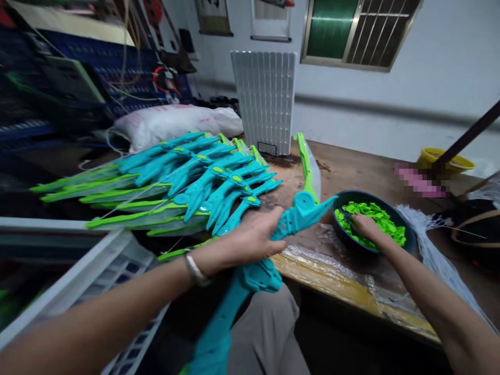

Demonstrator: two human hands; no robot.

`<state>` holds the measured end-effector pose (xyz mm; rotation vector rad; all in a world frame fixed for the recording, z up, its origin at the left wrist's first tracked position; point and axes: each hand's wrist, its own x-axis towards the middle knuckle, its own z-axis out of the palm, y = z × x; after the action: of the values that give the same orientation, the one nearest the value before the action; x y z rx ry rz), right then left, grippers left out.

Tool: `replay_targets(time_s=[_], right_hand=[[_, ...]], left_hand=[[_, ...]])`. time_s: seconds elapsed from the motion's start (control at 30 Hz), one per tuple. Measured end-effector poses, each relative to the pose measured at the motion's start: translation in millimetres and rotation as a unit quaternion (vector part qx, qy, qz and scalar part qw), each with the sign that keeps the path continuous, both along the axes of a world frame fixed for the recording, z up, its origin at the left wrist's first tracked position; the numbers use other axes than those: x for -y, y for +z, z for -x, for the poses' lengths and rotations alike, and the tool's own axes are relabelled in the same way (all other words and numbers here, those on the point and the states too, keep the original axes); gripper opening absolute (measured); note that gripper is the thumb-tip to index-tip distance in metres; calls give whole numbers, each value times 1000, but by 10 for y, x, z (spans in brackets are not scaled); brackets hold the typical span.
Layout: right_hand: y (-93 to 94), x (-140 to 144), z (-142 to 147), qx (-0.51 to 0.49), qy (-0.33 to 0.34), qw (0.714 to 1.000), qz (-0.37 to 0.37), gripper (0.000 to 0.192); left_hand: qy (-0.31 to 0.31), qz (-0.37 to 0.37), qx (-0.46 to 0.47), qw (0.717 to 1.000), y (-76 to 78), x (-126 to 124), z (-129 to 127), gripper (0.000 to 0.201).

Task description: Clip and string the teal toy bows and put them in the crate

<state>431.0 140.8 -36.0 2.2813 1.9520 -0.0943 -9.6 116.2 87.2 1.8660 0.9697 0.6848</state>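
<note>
My left hand [255,237] is wrapped round the middle of a teal plastic toy bow [299,213], which stands tilted over my lap. A lime-green limb with a pale clear strip rises from its upper end, and its lower teal part hangs below the table edge. To the right, my right hand [365,225] reaches into a dark round bowl [409,245] of small lime-green plastic pieces [385,221]. Its fingers are drawn together among the pieces, their tips hidden. A pile of similar teal and green toy bows [187,174], strung with white cord, lies left of my left hand.
A bundle of white strings [429,245] hangs beside the bowl. A ribbed grey panel [263,99] stands at the back of the wooden table [339,166], near a white sack [172,125]. A white plastic crate [97,271] is at lower left; a yellow bucket [449,156] stands far right.
</note>
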Motion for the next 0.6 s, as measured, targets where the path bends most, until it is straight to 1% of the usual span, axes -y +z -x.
replay_targets(time_s=[0.03, 0.1, 0.13, 0.23, 0.33, 0.4, 0.47, 0.53, 0.6], right_hand=[[9, 14, -20, -5, -11, 1000, -7, 30], [63, 42, -52, -18, -41, 998, -32, 29], [108, 56, -60, -27, -57, 997, -52, 28], [270, 120, -24, -73, -86, 984, -136, 26], [365, 290, 169, -158, -59, 961, -220, 32], [342, 502, 419, -234, -16, 939, -251, 39], [262, 783, 770, -313, 32, 913, -259, 43], [165, 1085, 1195, -380, 74, 887, -250, 45], [97, 1347, 1645, -439, 105, 863, -228, 41]], left_hand=[[-17, -12, -14, 1000, -106, 61, -149, 34], [-9, -7, -13, 1000, -343, 114, -372, 33], [2, -3, -11, 1000, -459, 114, -435, 33], [49, 18, -6, 999, -763, 70, -456, 37], [73, 64, 3, 995, -992, 29, -331, 42], [71, 99, 19, 992, -1091, 16, -208, 41], [57, 137, 40, 988, -1138, 17, -65, 44], [24, 176, 65, 982, -1133, 38, 85, 51], [-20, 209, 92, 973, -1100, 81, 223, 60]])
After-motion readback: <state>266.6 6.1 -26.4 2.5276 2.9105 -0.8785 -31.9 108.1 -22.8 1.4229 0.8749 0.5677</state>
